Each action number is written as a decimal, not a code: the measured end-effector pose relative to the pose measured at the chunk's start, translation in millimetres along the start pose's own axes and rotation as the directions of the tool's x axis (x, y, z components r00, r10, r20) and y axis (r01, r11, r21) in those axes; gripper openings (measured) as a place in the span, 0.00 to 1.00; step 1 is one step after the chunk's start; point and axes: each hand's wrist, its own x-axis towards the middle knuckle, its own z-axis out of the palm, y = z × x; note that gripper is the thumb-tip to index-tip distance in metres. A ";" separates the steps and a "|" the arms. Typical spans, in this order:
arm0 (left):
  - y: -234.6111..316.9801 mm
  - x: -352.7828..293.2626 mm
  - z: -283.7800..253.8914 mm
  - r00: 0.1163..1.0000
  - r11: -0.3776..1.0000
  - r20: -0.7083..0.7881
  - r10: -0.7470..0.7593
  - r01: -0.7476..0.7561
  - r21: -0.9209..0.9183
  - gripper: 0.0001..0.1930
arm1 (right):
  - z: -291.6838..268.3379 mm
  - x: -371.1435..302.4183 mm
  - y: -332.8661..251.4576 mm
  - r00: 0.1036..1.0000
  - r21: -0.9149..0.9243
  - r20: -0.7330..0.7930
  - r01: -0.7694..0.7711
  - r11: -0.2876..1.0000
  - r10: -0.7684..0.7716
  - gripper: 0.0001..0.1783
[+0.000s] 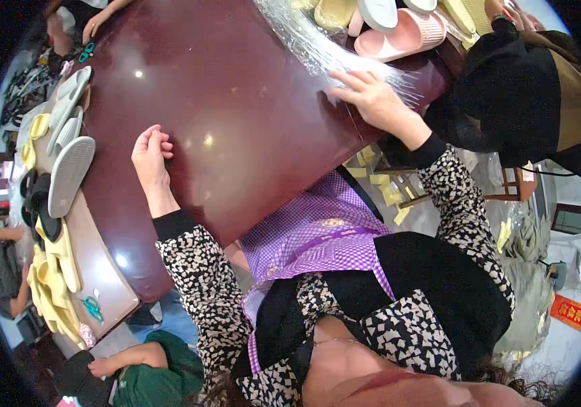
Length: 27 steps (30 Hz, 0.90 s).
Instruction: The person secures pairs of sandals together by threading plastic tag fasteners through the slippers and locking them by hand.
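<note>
My left hand (151,163) is raised over the left part of the dark red table, fingers curled in toward the thumb. Anything between them is too small or hidden to make out. At the table's right side my right hand (380,105) reaches out with its fingers apart, over the near end of a bundle of thin, clear plastic strands (324,54). Its fingertips are at the strands; whether they touch is not clear. Just beyond lie a pink slipper (406,37) and several white and yellow slippers (377,12).
Grey slippers (71,178), yellow slippers (53,288) and green-handled scissors (92,308) lie along the left on a lighter table edge (101,271). More scissors (86,52) are at the far left. A person in black (507,88) sits close on my right; other people work around the table.
</note>
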 end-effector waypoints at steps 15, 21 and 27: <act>2.2 -2.4 5.2 0.999 1.000 -0.032 -0.001 0.001 -0.007 0.10 | -55.2 21.6 -12.9 0.779 0.879 -0.189 -0.137 0.457 0.597 0.09; 6.9 -4.2 10.7 0.998 0.999 -0.062 0.017 -0.015 0.045 0.10 | -77.2 20.5 -1.2 0.579 0.924 -0.376 0.296 0.244 0.723 0.11; 11.8 -7.5 41.1 0.993 0.986 -0.053 0.110 -0.102 0.133 0.10 | -90.4 15.6 10.7 0.504 0.857 -0.465 0.463 0.227 0.728 0.13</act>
